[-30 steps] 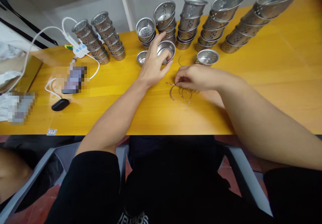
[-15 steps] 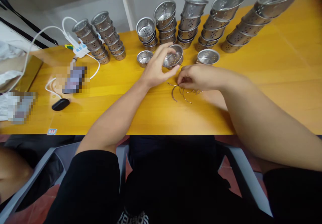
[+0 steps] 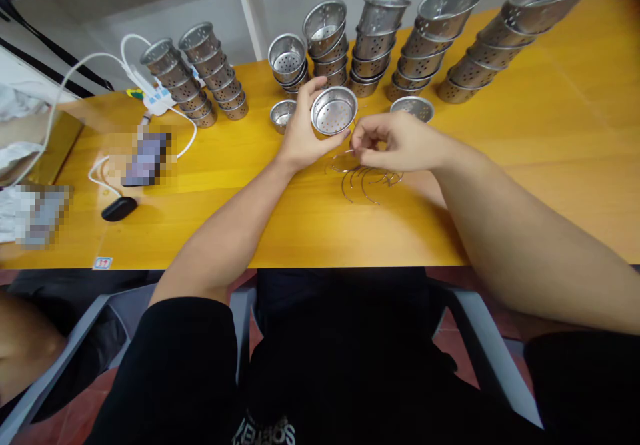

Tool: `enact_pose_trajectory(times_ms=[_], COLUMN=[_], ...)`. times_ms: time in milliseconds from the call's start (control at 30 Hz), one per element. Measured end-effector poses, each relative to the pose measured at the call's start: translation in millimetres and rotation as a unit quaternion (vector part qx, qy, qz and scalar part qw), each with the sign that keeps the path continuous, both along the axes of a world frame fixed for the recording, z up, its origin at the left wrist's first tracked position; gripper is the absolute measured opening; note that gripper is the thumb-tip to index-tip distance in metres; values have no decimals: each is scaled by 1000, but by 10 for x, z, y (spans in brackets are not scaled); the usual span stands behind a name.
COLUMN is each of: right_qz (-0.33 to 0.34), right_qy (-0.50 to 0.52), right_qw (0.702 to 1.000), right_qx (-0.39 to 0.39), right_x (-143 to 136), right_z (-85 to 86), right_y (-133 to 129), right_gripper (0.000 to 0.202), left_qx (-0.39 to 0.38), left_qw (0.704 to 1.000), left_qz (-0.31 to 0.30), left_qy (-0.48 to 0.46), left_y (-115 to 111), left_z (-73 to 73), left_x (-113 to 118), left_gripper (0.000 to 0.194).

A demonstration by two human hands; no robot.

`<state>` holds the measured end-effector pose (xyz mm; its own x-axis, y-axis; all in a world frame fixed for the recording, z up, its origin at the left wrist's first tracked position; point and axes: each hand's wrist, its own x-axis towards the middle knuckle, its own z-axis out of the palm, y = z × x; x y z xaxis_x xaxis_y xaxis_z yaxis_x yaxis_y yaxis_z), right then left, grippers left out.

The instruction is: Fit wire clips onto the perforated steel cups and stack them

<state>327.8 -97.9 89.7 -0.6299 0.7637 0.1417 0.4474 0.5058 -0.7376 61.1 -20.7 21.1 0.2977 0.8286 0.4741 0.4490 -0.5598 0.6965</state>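
My left hand [image 3: 305, 128] grips a shallow, perforated metal strainer basket [image 3: 334, 111] by its side, its open top turned toward me. Close to its right, my right hand [image 3: 383, 141] pinches a thin curved wire handle [image 3: 345, 154], partly hidden by the fingers. Below both hands, several loose curved wires [image 3: 369, 188] lie on the table. One small basket [image 3: 282, 115] stands left of my left hand, and another basket [image 3: 413, 108] sits just behind my right hand.
Several stacks of perforated baskets line the back of the table [image 3: 215, 231], including a tall leaning stack [image 3: 500, 45] at right. To the left are a phone [image 3: 147, 158], a black oval object [image 3: 119, 209], a power strip [image 3: 159, 100] and white cables. A person's leg shows at lower left.
My left hand has turned the strainer basket so its inside faces me more and shifted it slightly left. My right hand has lifted a wire handle off the pile.
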Motion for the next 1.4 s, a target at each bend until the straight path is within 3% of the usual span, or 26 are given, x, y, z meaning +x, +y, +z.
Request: enact_pose_trajectory(times_ms=[133,267,567,667,733,800,900,1067,1200,1400], right_qz=[-41,-89,-152,-172,-189,-225,-227,-236,-240,-269], right_qy=[129,211,358,373,403,483,518,540,517,471], right_qw=[990,972,920,910,894,846,824,808,821,837], right_qx=[-49,-44,-58,-54,-48,-25,-32,1,25,75], right_x=[-55,-90,10,51,49,23,-29,-80,-47,82], right_z=[-40,-48,-53,-105,-179,-271,-384,-455,-517,-624], right_y=[20,55,131,210,307,423,561,595,597,688], right_gripper=[39,49,39,45,52,66,73,71,70,83], left_qx=[4,16,19,37,60,82,110,135,131,120], left_qw=[1000,1000,1000,999,998,996,992,989,990,989], left_qz=[5,10,11,-7,-26,-45,-63,-60,-60,-82], left_qy=[6,3,9,11,11,10,3,9,4,-4], left_y=[16,44,15,83,157,225,269,237,274,421], left_z=[1,-55,-79,-163,-260,-351,-406,-352,-400,-549], left_x=[-22,-19,-30,-59,-76,-88,-97,-95,-91,-124], left_gripper=[99,91,80,85,89,89,87,82,77,98])
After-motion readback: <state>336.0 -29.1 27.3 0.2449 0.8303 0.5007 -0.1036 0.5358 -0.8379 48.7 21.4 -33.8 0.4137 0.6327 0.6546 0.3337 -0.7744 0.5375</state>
